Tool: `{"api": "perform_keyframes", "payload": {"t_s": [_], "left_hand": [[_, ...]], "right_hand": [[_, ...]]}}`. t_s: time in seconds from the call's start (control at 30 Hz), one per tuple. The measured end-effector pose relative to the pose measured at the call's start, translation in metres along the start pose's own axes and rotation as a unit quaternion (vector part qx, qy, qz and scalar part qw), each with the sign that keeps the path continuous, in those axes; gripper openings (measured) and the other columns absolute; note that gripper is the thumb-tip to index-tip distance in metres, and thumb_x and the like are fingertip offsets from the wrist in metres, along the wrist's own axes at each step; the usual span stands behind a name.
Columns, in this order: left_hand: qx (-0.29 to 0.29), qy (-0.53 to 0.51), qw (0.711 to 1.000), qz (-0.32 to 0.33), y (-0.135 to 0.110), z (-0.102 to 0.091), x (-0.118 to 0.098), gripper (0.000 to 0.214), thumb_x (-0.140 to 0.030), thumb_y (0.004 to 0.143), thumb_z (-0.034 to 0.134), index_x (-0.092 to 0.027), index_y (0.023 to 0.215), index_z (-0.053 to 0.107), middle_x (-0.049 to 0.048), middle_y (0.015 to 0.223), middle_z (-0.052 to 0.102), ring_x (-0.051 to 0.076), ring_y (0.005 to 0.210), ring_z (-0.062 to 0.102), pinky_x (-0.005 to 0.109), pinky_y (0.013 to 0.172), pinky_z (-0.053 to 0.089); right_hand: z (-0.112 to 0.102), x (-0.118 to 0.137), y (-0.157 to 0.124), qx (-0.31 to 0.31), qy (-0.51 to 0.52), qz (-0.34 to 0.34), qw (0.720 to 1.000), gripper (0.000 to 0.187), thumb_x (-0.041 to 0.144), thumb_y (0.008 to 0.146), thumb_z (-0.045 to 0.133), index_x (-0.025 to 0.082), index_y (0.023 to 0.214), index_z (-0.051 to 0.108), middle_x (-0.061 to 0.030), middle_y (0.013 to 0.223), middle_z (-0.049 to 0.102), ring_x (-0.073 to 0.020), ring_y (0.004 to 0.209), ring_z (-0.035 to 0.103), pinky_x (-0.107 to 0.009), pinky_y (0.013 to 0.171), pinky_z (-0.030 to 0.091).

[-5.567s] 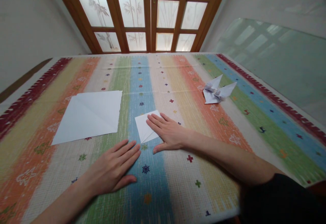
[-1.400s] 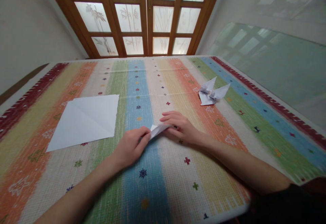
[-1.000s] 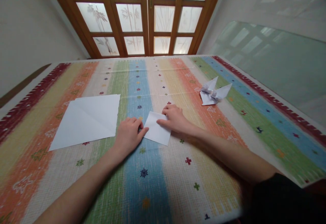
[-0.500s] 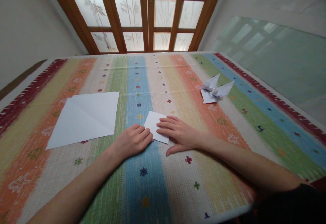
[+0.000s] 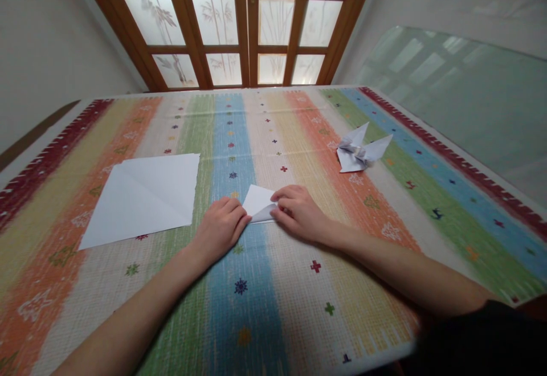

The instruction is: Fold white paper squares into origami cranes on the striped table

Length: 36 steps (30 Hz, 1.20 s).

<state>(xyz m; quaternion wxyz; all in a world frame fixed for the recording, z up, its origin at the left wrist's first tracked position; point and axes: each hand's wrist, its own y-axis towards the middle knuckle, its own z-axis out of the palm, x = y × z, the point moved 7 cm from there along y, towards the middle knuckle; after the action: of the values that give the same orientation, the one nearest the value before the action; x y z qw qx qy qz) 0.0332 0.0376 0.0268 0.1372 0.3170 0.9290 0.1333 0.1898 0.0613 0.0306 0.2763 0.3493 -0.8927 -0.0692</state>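
Pinching folded white paper between left hand and right hand, spanning lengthwise its flap facing the table's near edge.

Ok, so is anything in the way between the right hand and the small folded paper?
No, nothing visible. The right hand touches the small folded paper at its right side. The large white sheet lies off to the left, and the folded paper figure sits farther back, to the right.
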Motion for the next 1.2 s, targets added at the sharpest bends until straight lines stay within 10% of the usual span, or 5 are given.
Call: {"api": "perform_keyframes", "payload": {"t_s": [1.2], "left_hand": [[0.101, -0.017, 0.992, -0.081, 0.005, 0.013, 0.009, 0.025, -0.034, 0.091, 0.060, -0.017, 0.072, 0.060, 0.0048, 0.079, 0.058, 0.023, 0.082, 0.051, 0.038, 0.076, 0.041]], "right_hand": [[0.005, -0.007, -0.004, 0.028, -0.043, 0.109, 0.993, 0.026, 0.031, 0.085, 0.070, 0.017, 0.065, 0.060, -0.0044, 0.095, 0.064, -0.0213, 0.096, 0.050, -0.039, 0.088, 0.028]]}}
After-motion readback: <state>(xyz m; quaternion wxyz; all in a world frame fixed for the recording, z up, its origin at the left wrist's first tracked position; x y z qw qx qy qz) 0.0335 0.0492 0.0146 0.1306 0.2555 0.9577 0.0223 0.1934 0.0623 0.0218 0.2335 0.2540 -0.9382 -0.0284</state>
